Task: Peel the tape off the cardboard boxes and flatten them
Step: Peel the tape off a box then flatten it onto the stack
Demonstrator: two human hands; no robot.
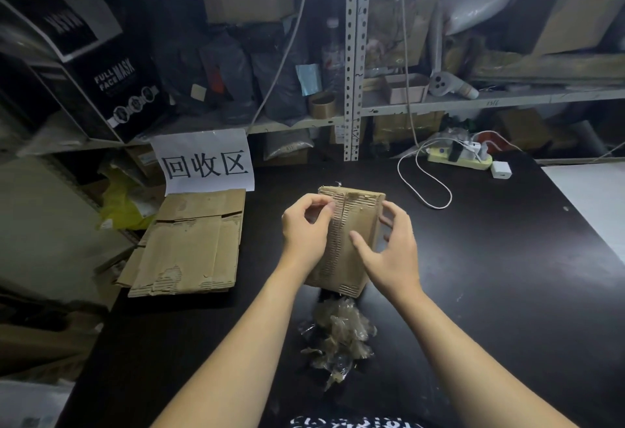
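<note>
Our left hand (306, 228) pinches the torn seam while our right hand (389, 251) grips the cardboard box (355, 221); yanking could strip more paper.

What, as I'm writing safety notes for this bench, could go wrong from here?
1. The left hand pinches tape at the seam of the box, whose face is stripped to the ribs there; the tape may snap or tear more cardboard away.
2. The pile of peeled tape lies by the box's near end; it could stick to the box again.
3. Only the right hand grips the box; a hard tug might pull it loose.
</note>
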